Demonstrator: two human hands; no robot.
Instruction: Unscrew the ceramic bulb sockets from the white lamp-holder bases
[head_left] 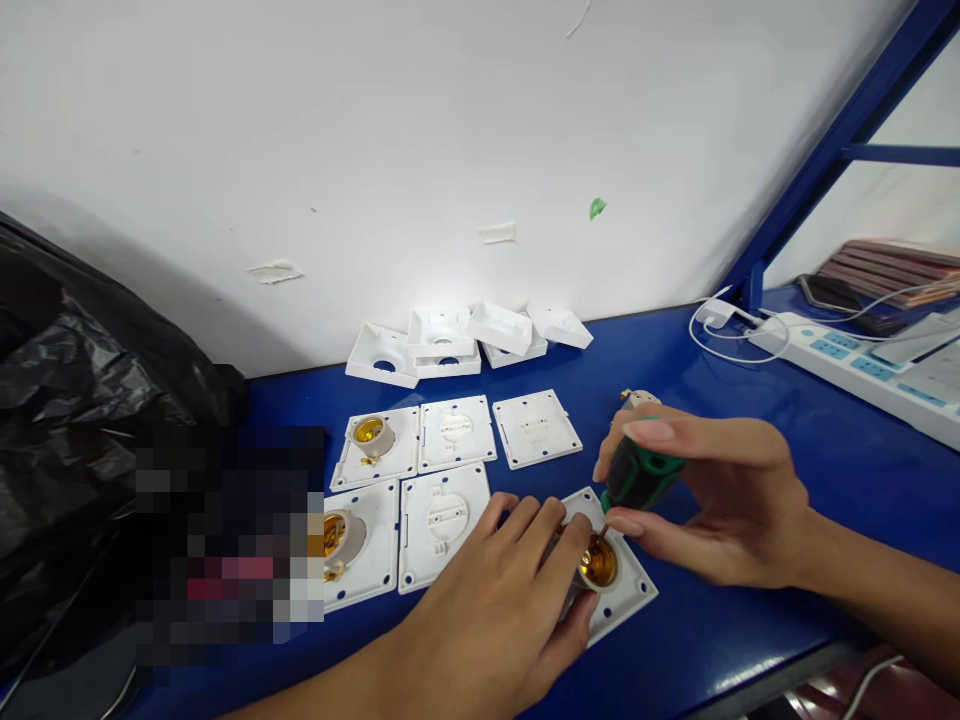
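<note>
The right hand (720,500) is closed around the green-and-black handle of a screwdriver (637,478), thumb below and fingers over the top, with the tip angled down into the brass socket (598,563) of a white lamp-holder plate (626,590). The left hand (499,610) presses down on that same plate, fingers spread flat across its near-left part and touching the socket's rim; it pins rather than grips. The plate lies tilted on the blue table (690,370), near the front edge.

To the left lie five more square plates in two rows: two with brass sockets (373,436) fitted, three showing bare white backs (535,428). Behind them, against the wall, a heap of about five white base covers (465,340). A white power strip (862,375) lies well to the right, and black plastic sheeting (82,400) at far left.
</note>
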